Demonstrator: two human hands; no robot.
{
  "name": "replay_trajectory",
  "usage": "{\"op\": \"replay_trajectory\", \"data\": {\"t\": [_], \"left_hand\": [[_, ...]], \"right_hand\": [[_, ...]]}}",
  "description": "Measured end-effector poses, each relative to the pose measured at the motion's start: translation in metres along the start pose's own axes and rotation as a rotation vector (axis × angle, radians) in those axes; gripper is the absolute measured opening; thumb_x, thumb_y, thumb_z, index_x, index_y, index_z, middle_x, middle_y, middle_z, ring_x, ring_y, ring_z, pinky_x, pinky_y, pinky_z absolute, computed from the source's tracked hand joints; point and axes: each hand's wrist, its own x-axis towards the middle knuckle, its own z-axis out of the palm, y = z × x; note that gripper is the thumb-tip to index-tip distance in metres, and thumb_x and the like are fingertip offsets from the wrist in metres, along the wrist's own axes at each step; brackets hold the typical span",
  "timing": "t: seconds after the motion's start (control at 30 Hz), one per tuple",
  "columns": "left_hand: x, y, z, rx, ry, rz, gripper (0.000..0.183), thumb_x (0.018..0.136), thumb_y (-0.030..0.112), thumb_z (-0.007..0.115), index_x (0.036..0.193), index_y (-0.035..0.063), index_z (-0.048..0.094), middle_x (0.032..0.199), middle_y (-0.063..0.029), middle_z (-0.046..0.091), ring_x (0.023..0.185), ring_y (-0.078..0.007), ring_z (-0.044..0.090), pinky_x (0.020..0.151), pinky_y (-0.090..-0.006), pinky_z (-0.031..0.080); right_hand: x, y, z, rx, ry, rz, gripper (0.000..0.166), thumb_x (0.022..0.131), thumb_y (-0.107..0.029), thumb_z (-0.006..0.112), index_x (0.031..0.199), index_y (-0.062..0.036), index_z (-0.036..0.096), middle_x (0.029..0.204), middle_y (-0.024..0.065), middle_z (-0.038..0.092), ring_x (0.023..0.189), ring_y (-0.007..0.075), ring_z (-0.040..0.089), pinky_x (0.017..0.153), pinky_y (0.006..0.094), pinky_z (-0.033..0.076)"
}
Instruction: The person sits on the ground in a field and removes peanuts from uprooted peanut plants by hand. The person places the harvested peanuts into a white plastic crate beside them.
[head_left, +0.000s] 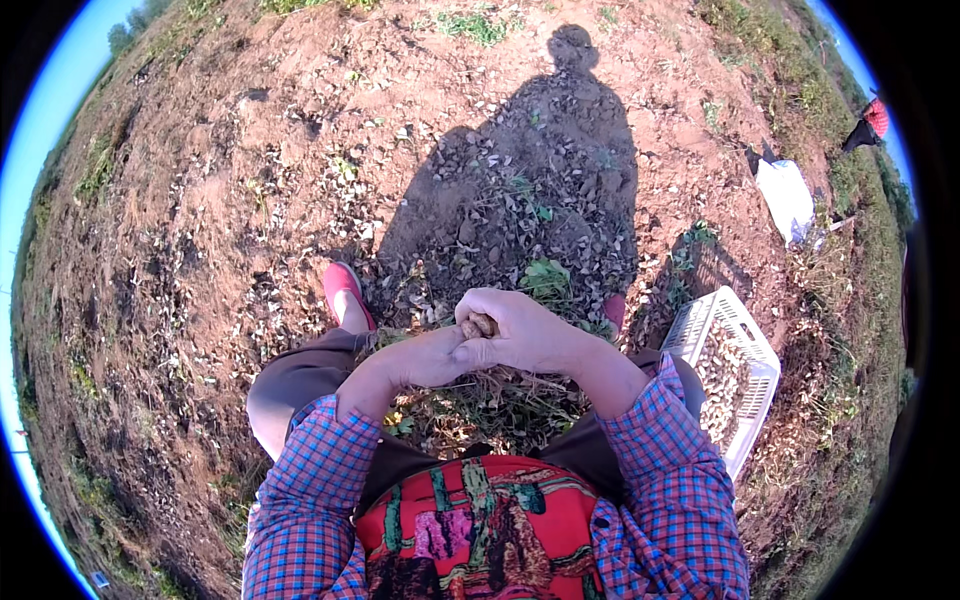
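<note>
In front of my lap my two hands meet, with a few unshelled peanuts (480, 325) between them. My right hand (517, 330) curls its fingers round the peanuts, its thumb laid across the edge of the other hand. Under and against it lies my left hand (427, 358), its fingertips mostly hidden by the right. Beneath the hands, between my knees, is a heap of pulled plants and dry stems (487, 412). A white plastic crate (759, 390), slatted and tilted in the view, stands beside my right knee and holds many peanuts (720, 382).
A leafy green plant (547, 280) grows just beyond my hands. Dry leaves litter the reddish soil (210, 202). A white sack (786, 199) lies at the upper right, beyond the crate. Farther off at the right edge is a person in red (874, 118). My shadow falls ahead.
</note>
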Motion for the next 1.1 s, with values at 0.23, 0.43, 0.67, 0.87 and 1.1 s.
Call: {"op": "replay_trajectory", "data": {"t": [0.23, 0.43, 0.67, 0.87, 1.1], "left_hand": [[0.002, 0.027, -0.008, -0.211, -0.085, -0.083, 0.035, 0.093, 0.023, 0.057, 0.118, 0.0004, 0.054, 0.108, -0.0044, 0.059, 0.1, -0.0124, 0.053, 0.087, -0.0293, 0.044], [-0.002, 0.031, -0.004, -0.256, 0.001, -0.041, 0.029, 0.091, 0.024, 0.06, 0.111, 0.0037, 0.057, 0.099, -0.0002, 0.058, 0.092, -0.0093, 0.052, 0.081, -0.0272, 0.045], [-0.002, 0.034, -0.01, -0.274, 0.052, -0.013, 0.031, 0.091, 0.028, 0.061, 0.11, 0.0032, 0.057, 0.097, -0.0002, 0.057, 0.092, -0.0083, 0.05, 0.081, -0.0261, 0.044], [0.004, 0.041, -0.012, -0.334, 0.133, -0.038, 0.036, 0.094, 0.031, 0.056, 0.113, -0.0003, 0.058, 0.101, -0.0004, 0.06, 0.094, -0.0083, 0.052, 0.086, -0.0269, 0.043], [-0.006, 0.041, -0.001, -0.305, 0.114, -0.003, 0.02, 0.093, 0.018, 0.058, 0.104, 0.0032, 0.065, 0.086, 0.0052, 0.059, 0.083, -0.0057, 0.051, 0.077, -0.0241, 0.042]], "right_hand": [[-0.002, -0.004, 0.003, 0.131, 0.125, -0.012, 0.034, 0.085, -0.032, 0.066, 0.094, -0.0036, 0.05, 0.07, 0.0008, 0.045, 0.065, 0.0092, 0.041, 0.058, 0.0262, 0.038], [0.0, 0.0, 0.009, 0.321, 0.15, 0.015, 0.03, 0.088, -0.029, 0.062, 0.095, -0.003, 0.049, 0.073, 0.0006, 0.049, 0.068, 0.0085, 0.044, 0.062, 0.0267, 0.04], [0.003, 0.007, 0.017, 0.383, 0.281, 0.008, 0.025, 0.088, -0.024, 0.062, 0.094, -0.0034, 0.048, 0.077, -0.0005, 0.046, 0.071, 0.0082, 0.043, 0.063, 0.0264, 0.04], [0.017, 0.011, 0.012, 0.598, 0.423, 0.03, 0.016, 0.089, -0.017, 0.06, 0.091, -0.0084, 0.047, 0.075, -0.0023, 0.044, 0.065, 0.0046, 0.039, 0.057, 0.0216, 0.036], [0.0, 0.03, -0.096, 1.374, 0.767, -0.04, 0.005, 0.092, -0.014, 0.054, 0.091, -0.013, 0.048, 0.069, -0.0014, 0.047, 0.049, 0.0053, 0.036, 0.044, 0.02, 0.03]]}}
